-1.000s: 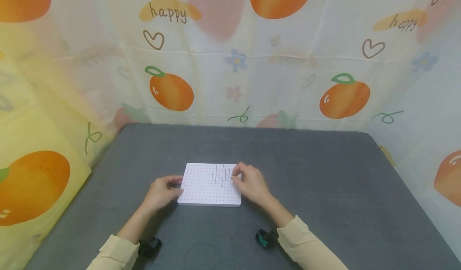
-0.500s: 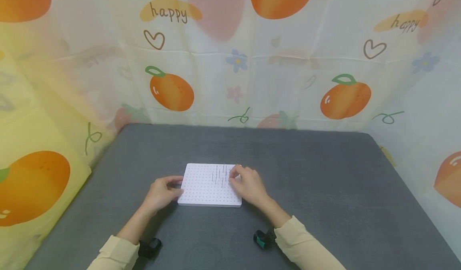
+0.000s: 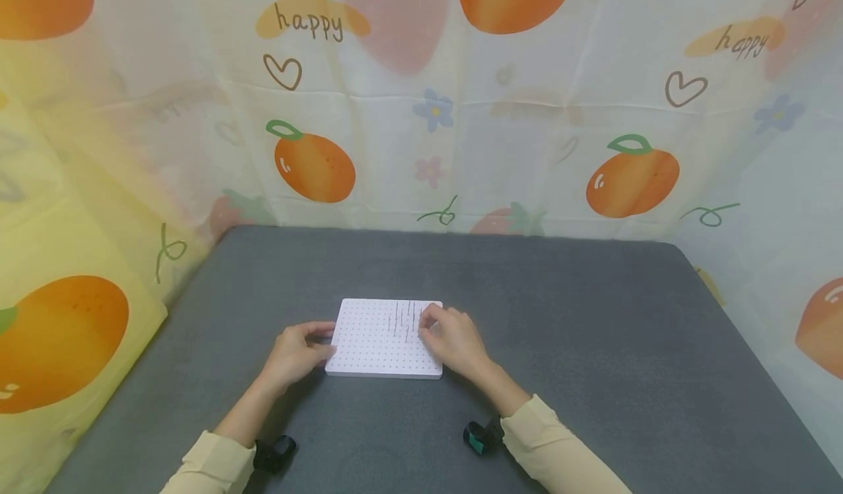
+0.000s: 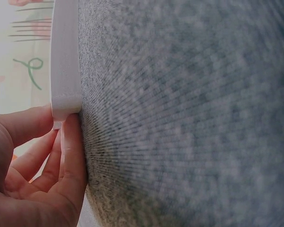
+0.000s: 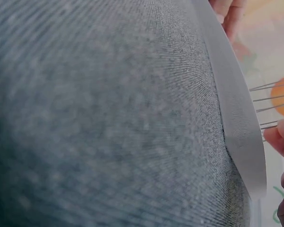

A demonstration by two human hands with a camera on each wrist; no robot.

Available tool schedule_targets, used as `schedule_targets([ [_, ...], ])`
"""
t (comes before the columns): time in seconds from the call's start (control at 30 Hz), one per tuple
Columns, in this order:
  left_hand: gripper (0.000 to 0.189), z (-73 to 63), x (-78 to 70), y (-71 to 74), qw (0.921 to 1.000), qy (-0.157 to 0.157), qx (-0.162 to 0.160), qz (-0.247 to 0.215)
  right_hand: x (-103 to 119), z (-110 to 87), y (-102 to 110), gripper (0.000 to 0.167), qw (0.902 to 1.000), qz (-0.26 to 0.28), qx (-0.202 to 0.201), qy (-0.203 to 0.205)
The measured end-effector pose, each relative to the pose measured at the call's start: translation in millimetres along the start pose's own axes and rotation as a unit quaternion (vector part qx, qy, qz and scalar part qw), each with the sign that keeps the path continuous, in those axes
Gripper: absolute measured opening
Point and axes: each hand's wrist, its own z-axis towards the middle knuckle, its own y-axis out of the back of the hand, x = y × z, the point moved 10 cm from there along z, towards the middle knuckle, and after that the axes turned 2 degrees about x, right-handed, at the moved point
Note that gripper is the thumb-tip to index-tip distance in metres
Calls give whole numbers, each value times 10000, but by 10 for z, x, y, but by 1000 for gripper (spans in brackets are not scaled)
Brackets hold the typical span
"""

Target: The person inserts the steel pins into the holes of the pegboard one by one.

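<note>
A white pegboard [image 3: 375,355] with rows of small holes lies flat on the dark grey table. Several thin metal pins [image 3: 401,318] stand upright from its right half. At the board's left edge, my left hand [image 3: 293,355] holds it between thumb and fingers; the left wrist view shows the fingertips [image 4: 72,124] against the board's edge [image 4: 66,61]. Over the right side, my right hand [image 3: 454,339] pinches a thin pin [image 5: 270,125] between thumb and finger, close to the board's surface. That hand hides the pin's lower end and the board's right edge in the head view.
The grey table [image 3: 579,347] extends around the board on all sides. Behind it hangs a fruit-print cloth [image 3: 507,150], with a yellowish stretch at the left. Black wrist devices [image 3: 275,453] sit under both forearms.
My right hand has moved slightly left over the board since a second ago, and has stayed nearly still in the last half second. My left hand and the pegboard have not moved.
</note>
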Motion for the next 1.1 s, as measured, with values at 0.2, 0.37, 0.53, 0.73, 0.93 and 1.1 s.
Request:
schedule_targets([
  [0.2, 43, -9, -2, -1, 9999, -68, 39, -85, 4, -5, -20, 5, 9999, -1, 121, -12],
  [0.37, 43, -9, -1, 2, 9999, -46, 57, -112, -2, 4, -38, 5, 9998, -66, 162, -21],
  [0.53, 43, -8, 4, 7, 9999, -16, 58, -116, 4, 5, -45, 5, 9997, -101, 210, 94],
  [0.73, 43, 2, 15, 17, 10000, -21, 26, -36, -75, -27, -64, 7, 9983, 3, 581, -65],
  [0.93, 43, 18, 34, 16, 10000, -51, 25, -7, -163, -117, 8, 10, 9950, 131, 976, -174],
  [1.1, 41, 40, 31, 26, 9999, -72, 97, -58, -297, -197, 174, 10, 9944, 96, 998, -348],
])
